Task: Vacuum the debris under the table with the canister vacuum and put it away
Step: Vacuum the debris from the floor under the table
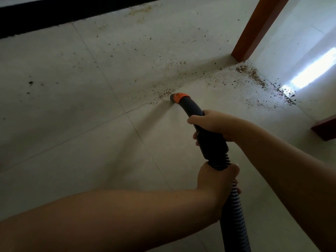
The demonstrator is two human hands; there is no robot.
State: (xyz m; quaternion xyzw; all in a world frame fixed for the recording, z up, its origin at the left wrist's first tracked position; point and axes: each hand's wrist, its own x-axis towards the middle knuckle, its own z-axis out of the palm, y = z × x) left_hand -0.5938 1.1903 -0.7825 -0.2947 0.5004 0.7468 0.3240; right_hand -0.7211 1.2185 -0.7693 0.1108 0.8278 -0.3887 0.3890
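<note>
- My right hand [214, 124] is wrapped around the dark curved vacuum handle [205, 128], fingers curled over its top, thumb side toward me.
- My left hand [216, 180] grips the ribbed black hose [234, 217] just below where it joins the handle; the hose runs on down past the bottom edge.
- Nozzle end [179, 98] has an orange collar and a grey tip, angled down and left, at or just above the tiled floor [72, 133]; can't tell if it actually touches.
- Debris [164, 94], brownish crumbs, sits right at the nozzle tip along a tile joint.
- A thicker band of crumbs [254, 75] lies further right, running from the foot of the desk leg toward a bright sunlit patch [312, 70] on the floor.
- Sparse dark specks are scattered across the tiles beyond the nozzle and off to the left.
- Orange-brown wooden desk leg [258, 28] stands upper right, tilted in the wide-angle view.
- A dark red-brown block [325, 129] shows at the right edge; can't tell what it is.
- Black strip [36, 17] runs along the top left.
- Canister body not in view.
</note>
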